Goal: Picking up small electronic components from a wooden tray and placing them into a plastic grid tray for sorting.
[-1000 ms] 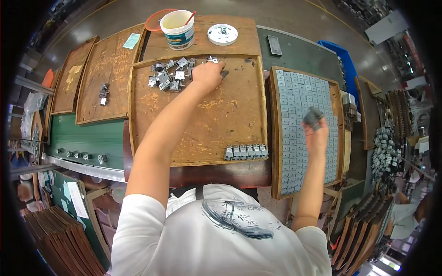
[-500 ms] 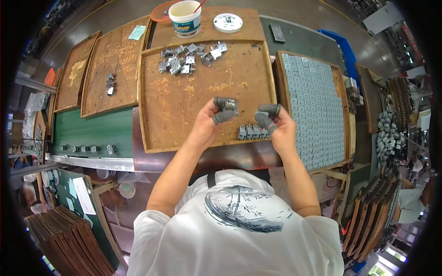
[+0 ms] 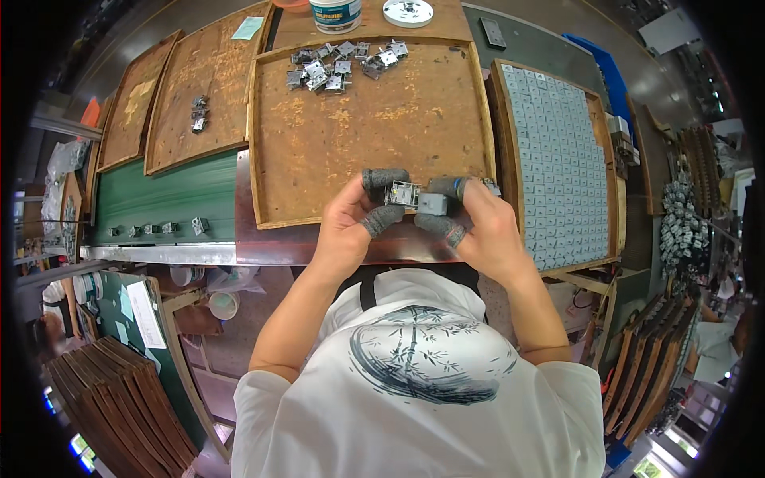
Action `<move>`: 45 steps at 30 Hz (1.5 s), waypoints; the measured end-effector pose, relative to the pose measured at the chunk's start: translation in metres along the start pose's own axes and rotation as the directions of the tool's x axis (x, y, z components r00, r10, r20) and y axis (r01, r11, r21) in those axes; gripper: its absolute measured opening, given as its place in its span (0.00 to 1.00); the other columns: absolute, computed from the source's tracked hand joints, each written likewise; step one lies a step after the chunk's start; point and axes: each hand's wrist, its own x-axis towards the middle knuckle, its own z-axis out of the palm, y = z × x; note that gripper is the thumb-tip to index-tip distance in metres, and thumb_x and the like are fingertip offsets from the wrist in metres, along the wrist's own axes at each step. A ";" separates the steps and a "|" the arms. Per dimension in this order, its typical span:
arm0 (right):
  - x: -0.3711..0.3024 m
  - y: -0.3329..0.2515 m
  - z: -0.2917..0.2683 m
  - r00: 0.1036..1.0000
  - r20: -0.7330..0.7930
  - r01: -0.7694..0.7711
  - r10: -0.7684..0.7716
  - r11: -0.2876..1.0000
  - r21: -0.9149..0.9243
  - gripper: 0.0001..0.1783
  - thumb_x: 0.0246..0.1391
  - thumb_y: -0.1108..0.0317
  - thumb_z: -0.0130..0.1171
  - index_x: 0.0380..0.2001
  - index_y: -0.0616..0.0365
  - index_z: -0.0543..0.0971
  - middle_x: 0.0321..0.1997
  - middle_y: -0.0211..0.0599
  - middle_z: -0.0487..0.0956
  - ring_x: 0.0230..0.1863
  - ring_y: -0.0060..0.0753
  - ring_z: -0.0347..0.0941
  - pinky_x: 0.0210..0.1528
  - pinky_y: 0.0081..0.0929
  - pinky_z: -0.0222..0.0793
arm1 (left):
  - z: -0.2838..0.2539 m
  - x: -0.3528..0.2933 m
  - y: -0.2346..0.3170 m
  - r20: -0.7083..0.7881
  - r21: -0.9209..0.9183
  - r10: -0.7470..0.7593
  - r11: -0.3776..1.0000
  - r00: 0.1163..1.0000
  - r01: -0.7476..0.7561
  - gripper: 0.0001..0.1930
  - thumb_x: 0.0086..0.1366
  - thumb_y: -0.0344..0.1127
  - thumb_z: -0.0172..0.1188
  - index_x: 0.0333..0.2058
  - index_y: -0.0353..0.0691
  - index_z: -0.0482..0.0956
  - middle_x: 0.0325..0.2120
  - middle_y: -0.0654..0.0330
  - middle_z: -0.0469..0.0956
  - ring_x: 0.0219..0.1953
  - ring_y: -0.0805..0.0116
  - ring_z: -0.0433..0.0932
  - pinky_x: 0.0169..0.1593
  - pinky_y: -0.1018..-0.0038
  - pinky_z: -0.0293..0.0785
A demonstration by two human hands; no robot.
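Nearest: white T-shirt [image 3: 422, 342] with dark brushwork print. Just beyond it, over the tray's near edge, both hands working together. Left hand [image 3: 344, 217], in dark grey knit finger sleeves [image 3: 385, 178], pinches a small boxy silver metal frame [image 3: 401, 193] between thumb and finger. Right hand [image 3: 488, 227], same sleeves, pinches a smooth grey box-shaped block [image 3: 433, 204].

Just changed: the two parts now meet end to end between the hands. So both pieces of the work are at one spot, roughly lined up, each under its own grip. They look to be touching; can't tell if one is seated in the other.

Vs. half a second ago: hands were apart with a clear gap, parts separate. View has also shifted: bench sits higher in frame, bucket top now cut off.

Right hand now covers most of the short row of grey-and-metal units [image 3: 491, 188]; only its end shows.

Further out: shallow worn wooden tray [image 3: 358, 147] under it all; right of it, a wooden-framed tray packed with pale grey blocks [image 3: 554, 159]. Far end of the middle tray: loose heap of silver metal frames [image 3: 323, 70]. Past that, white plastic bucket with teal label [image 3: 335, 14] and round white lid [image 3: 408, 12].
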 end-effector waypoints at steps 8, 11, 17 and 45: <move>-0.010 0.005 0.016 0.983 -0.073 0.151 -0.166 0.972 -0.178 0.12 0.37 0.77 0.64 0.29 0.67 0.75 0.32 0.47 0.74 0.32 0.54 0.73 0.33 0.40 0.71 | 0.022 -0.013 -0.003 -0.013 0.302 0.080 0.951 0.997 -0.072 0.18 0.62 0.19 0.57 0.52 0.32 0.74 0.44 0.60 0.71 0.49 0.69 0.75 0.52 0.76 0.72; -0.013 0.018 0.032 0.979 -0.061 0.168 -0.194 0.942 -0.290 0.12 0.38 0.78 0.64 0.29 0.66 0.76 0.32 0.47 0.74 0.32 0.53 0.73 0.33 0.40 0.71 | 0.023 -0.011 -0.014 -0.026 0.394 0.103 0.915 0.994 -0.085 0.23 0.59 0.15 0.54 0.54 0.33 0.71 0.44 0.56 0.70 0.48 0.67 0.73 0.51 0.75 0.71; -0.009 0.015 0.050 0.992 -0.112 0.038 -0.056 0.988 -0.153 0.13 0.44 0.76 0.64 0.36 0.65 0.78 0.33 0.47 0.75 0.32 0.54 0.74 0.33 0.40 0.72 | 0.019 -0.006 -0.016 0.011 0.711 0.195 0.688 0.981 -0.145 0.35 0.46 0.18 0.59 0.58 0.34 0.66 0.43 0.48 0.66 0.43 0.50 0.69 0.45 0.65 0.70; 0.003 0.025 0.056 0.944 0.204 -0.301 0.259 0.930 0.209 0.21 0.45 0.57 0.69 0.35 0.63 0.78 0.27 0.42 0.79 0.28 0.28 0.76 0.32 0.27 0.71 | -0.007 0.016 -0.017 0.188 0.654 0.285 0.678 0.940 -0.336 0.36 0.47 0.34 0.70 0.57 0.34 0.71 0.48 0.48 0.77 0.44 0.51 0.79 0.47 0.66 0.76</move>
